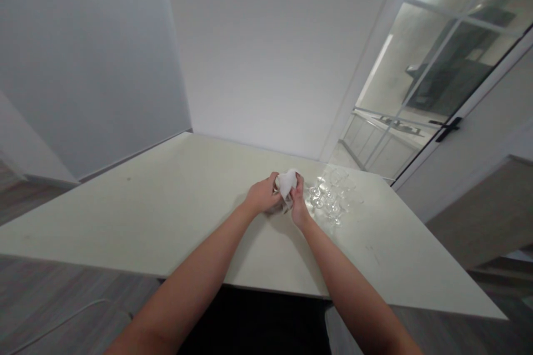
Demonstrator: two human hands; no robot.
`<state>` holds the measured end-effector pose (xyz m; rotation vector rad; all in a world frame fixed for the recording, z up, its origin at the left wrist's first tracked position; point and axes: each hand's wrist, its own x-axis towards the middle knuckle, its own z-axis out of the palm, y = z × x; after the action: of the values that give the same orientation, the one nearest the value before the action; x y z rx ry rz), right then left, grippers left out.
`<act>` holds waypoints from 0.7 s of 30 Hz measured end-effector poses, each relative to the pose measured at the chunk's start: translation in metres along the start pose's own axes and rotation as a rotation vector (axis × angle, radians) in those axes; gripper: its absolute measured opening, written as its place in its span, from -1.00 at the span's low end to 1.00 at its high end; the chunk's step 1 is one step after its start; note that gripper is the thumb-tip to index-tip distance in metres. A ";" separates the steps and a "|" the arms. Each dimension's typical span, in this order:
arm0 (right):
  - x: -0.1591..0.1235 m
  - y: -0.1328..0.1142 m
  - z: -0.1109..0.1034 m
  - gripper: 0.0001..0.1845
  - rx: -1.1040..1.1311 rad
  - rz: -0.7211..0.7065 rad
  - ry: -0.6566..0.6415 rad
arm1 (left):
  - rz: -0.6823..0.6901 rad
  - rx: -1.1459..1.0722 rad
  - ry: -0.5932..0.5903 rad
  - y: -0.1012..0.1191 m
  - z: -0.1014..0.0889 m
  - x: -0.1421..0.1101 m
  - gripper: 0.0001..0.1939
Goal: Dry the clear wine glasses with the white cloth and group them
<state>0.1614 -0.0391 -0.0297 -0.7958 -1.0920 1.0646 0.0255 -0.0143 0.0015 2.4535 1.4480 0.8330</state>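
Note:
A crumpled white cloth is bunched between my two hands above the middle of the table. My left hand has its fingers curled around the cloth's left side. On the other side, my right hand is closed with thumb and fingers pressing the cloth. Whether something lies wrapped inside the cloth cannot be made out. Just right of my right hand, several clear stemmed glasses stand or lie close together on the table. Their outlines overlap and are hard to separate.
The pale table spreads to both sides and meets a white wall at the back. A glazed door with a black handle is at the right. A white cable lies on the floor at the lower left.

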 end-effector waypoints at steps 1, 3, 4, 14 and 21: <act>0.000 -0.001 0.000 -0.33 -0.066 -0.085 -0.004 | 0.001 0.006 -0.005 0.001 -0.001 0.000 -0.55; 0.001 -0.003 -0.002 -0.40 -0.242 -0.238 -0.022 | 0.007 0.016 -0.013 0.002 -0.002 -0.001 -0.55; 0.001 -0.004 -0.003 -0.45 -0.337 -0.272 -0.040 | 0.015 0.021 -0.015 0.002 -0.002 -0.001 -0.54; 0.000 -0.003 -0.008 -0.33 -0.591 -0.331 0.004 | 0.168 0.021 -0.043 -0.001 -0.002 -0.005 -0.41; 0.002 -0.003 -0.009 -0.32 -0.613 -0.316 0.244 | 0.142 -0.022 -0.044 0.002 -0.001 -0.004 -0.52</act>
<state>0.1706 -0.0385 -0.0295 -1.1537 -1.2947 0.3455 0.0248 -0.0187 0.0015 2.5648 1.2555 0.8111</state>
